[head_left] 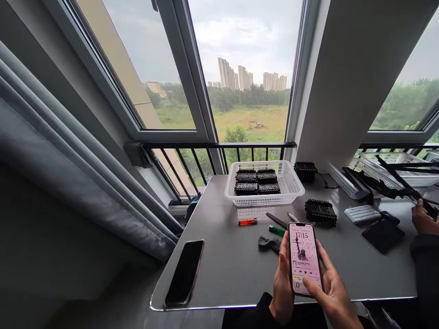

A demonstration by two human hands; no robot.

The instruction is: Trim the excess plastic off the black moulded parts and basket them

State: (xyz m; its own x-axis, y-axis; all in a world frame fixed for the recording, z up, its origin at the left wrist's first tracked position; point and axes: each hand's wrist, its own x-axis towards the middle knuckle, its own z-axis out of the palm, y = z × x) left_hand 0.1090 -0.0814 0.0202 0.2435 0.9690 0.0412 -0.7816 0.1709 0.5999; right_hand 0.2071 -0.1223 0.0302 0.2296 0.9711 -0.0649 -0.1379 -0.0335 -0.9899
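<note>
A smartphone [304, 256] with a lit pink lock screen reading 17:15 is held upright above the table's front edge. My left hand [281, 283] grips its left side. My right hand [331, 285] wraps its right side, the thumb lying over the lower screen. Just beyond the phone lie a green lighter [277, 230], a white pen [292, 217], a dark flat strip [276, 220] and a crumpled dark grey cloth [269, 244]. An orange lighter [247, 222] sits farther left.
A white basket [264, 199] with several black ridged parts stands at the back. Another black part [320, 212] lies right of it. A second, dark-screened phone [185, 273] rests at the left edge. On the right, a co-worker's hand [425, 219] is near black straps [398, 176] and a black pouch [383, 235].
</note>
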